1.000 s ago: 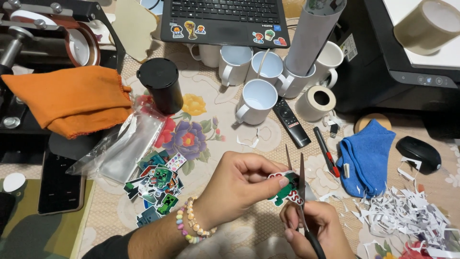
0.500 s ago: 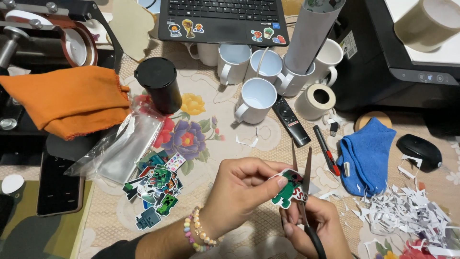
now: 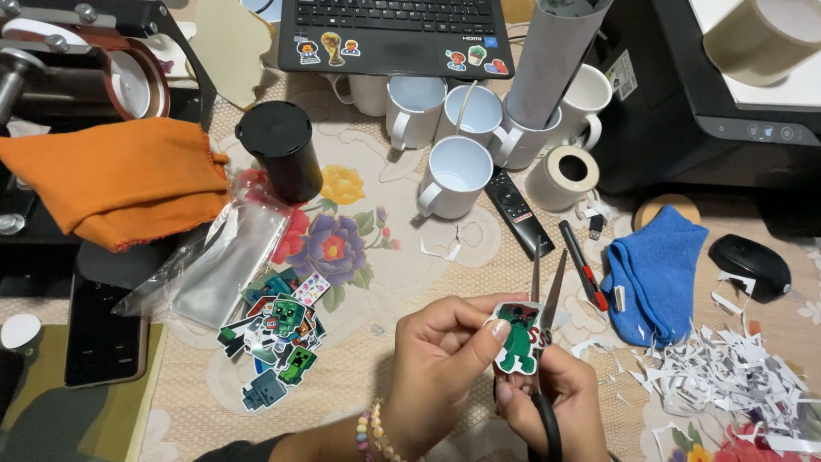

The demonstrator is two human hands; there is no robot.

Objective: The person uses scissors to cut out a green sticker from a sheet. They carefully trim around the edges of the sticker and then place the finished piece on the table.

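My left hand (image 3: 436, 364) pinches a small sticker cut-out (image 3: 518, 339), a green figure with a red top and white border. My right hand (image 3: 556, 402) grips black-handled scissors (image 3: 545, 282) whose blades stand apart and point up, against the sticker's right edge. A bead bracelet (image 3: 369, 432) circles my left wrist. Both hands are low in the middle of the view, over the flowered tablecloth (image 3: 359, 257).
A pile of cut stickers (image 3: 278, 338) and clear plastic bags (image 3: 218, 261) lie left. White paper scraps (image 3: 735, 385) lie right, near a blue cloth (image 3: 654, 269) and black mouse (image 3: 753, 263). White mugs (image 3: 457, 175), a black mug (image 3: 278, 150), remote (image 3: 517, 210), tape roll (image 3: 563, 175), orange cloth (image 3: 120, 175) and laptop (image 3: 398, 34) sit behind.
The sticker has turned to face up more fully in my left hand. The scissors have shifted right and swung upright, with the blades now spread wider.
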